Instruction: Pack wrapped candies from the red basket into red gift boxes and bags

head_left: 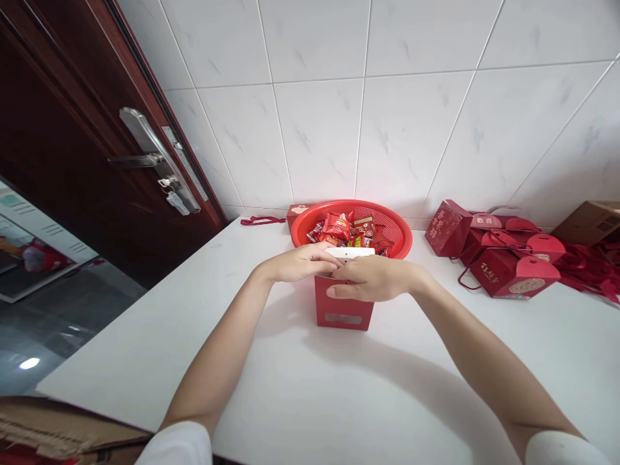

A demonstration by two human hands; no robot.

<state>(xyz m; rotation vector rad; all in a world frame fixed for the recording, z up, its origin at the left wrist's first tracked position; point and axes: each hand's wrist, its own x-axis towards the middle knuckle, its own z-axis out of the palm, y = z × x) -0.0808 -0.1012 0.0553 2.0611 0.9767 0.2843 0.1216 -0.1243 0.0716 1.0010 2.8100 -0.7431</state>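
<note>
In the middle of the white table stands a red paper gift box (345,316), upright, with a small pale window low on its front. Its white inner flap (361,252) sticks up at the back of the top. My left hand (298,263) is at the box's upper left edge, its closed fingers on the rim. From the right, my right hand (375,279) grips the box top, thumb along the front face and fingers over the opening; its fingertips are partly hidden. Just behind, a red plastic basket (401,236) holds wrapped candies (338,225).
Several red gift boxes (504,271) stand at the right, with dark red ribbons (586,268) beside them. A cardboard box (588,223) sits at the far right. A red ribbon (263,220) lies by the tiled wall. At the left are a door (97,129) and the table's edge.
</note>
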